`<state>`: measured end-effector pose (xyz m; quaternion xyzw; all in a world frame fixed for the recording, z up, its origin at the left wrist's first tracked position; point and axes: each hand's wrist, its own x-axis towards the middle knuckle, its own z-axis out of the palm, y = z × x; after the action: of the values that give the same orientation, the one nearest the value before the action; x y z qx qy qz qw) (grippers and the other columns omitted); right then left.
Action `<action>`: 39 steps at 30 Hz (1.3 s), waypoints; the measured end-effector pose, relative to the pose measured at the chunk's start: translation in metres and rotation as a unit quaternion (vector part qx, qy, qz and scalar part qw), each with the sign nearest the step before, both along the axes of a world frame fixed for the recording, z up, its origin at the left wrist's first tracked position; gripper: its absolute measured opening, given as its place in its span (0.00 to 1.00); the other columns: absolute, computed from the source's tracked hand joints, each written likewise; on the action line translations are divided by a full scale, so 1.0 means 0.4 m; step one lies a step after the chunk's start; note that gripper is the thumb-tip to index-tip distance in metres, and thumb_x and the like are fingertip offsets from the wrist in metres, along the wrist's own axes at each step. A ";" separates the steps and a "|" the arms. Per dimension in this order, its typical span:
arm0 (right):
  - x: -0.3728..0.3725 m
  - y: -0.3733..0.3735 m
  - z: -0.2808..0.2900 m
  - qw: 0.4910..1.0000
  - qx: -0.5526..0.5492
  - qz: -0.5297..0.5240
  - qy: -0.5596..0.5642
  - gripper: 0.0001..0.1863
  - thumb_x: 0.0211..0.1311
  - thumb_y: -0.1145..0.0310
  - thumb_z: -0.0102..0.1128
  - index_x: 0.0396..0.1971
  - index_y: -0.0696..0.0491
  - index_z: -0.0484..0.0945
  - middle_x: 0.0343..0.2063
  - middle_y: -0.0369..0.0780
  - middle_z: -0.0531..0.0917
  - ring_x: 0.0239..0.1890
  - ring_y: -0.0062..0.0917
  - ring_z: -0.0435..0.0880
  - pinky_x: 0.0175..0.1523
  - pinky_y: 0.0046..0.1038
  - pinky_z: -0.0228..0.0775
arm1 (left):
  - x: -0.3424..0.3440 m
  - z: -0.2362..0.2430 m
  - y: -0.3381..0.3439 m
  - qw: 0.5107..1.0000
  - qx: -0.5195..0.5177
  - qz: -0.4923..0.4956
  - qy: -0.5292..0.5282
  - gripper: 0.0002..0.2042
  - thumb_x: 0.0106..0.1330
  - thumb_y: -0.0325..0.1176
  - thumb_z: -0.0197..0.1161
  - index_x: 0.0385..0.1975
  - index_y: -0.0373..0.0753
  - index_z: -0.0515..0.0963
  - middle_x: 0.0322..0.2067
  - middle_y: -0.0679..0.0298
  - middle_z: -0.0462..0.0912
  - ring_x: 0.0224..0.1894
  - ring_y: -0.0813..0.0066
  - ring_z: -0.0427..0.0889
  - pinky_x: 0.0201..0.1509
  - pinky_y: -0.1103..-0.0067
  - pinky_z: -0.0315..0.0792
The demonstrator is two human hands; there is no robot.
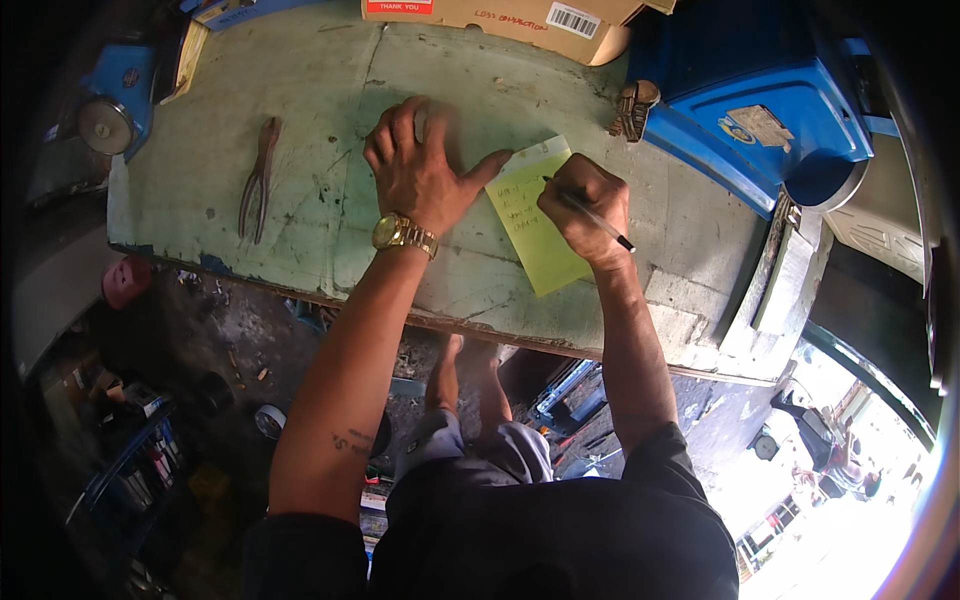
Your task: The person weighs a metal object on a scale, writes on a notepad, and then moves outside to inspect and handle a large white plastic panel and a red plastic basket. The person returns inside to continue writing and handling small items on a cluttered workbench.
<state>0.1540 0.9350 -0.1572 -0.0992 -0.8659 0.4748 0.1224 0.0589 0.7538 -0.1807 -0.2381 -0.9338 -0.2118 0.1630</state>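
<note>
A yellow-green notepad sheet (545, 260) lies at a slant on the worn green tabletop (465, 285), with a few handwritten lines on its upper part. My right hand (590, 205) rests over the sheet's right side, its fingers closed around a pen (608, 226). The pen's tip is near the end of the top written lines. To the left, my left hand (425, 160) is spread on the table, its thumb reaching the sheet's upper left edge. A gold wristwatch (404, 233) is on my left wrist. Farther left lies a pair of pliers (260, 180).
A cardboard box (500, 20) stands at the far edge. At the right are a large blue container (760, 130) and a small brownish metal part (634, 108). A blue device with a round disc (110, 122) sits at the left end. Tools and clutter lie on the floor below.
</note>
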 end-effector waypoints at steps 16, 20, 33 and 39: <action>0.035 -0.003 0.013 0.999 -0.031 0.033 -0.025 0.07 0.49 0.75 0.64 0.20 0.58 0.74 0.17 0.40 0.77 0.18 0.23 0.73 0.27 0.28 0.68 | 0.001 0.002 -0.001 1.000 0.006 0.005 0.005 0.36 0.45 0.63 0.72 0.49 0.45 0.74 0.56 0.59 0.68 0.60 0.55 0.63 0.58 0.57 0.59; 0.039 -0.008 0.012 0.996 -0.051 0.038 -0.062 0.09 0.49 0.75 0.63 0.19 0.58 0.71 0.19 0.43 0.76 0.19 0.31 0.74 0.28 0.32 0.69 | 0.003 0.002 -0.001 1.000 -0.003 0.002 0.008 0.36 0.45 0.63 0.72 0.50 0.46 0.74 0.57 0.61 0.68 0.60 0.56 0.64 0.58 0.58 0.59; 0.035 0.003 0.024 0.999 -0.049 0.012 -0.010 0.09 0.48 0.76 0.63 0.19 0.58 0.70 0.20 0.43 0.76 0.20 0.32 0.76 0.29 0.32 0.70 | -0.002 0.003 0.002 1.000 -0.006 -0.006 0.006 0.36 0.45 0.63 0.72 0.49 0.45 0.73 0.56 0.58 0.67 0.60 0.53 0.63 0.57 0.55 0.59; 0.037 0.006 0.010 0.998 -0.033 0.020 -0.040 0.10 0.48 0.76 0.64 0.19 0.58 0.70 0.19 0.43 0.76 0.20 0.31 0.76 0.29 0.31 0.70 | 0.005 -0.002 0.000 1.000 -0.014 -0.001 0.000 0.37 0.45 0.64 0.71 0.50 0.45 0.73 0.56 0.58 0.67 0.60 0.53 0.63 0.57 0.55 0.59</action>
<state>0.1690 0.9375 -0.1532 -0.1044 -0.8556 0.5014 0.0746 0.0607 0.7537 -0.1816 -0.2413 -0.9364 -0.1992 0.1591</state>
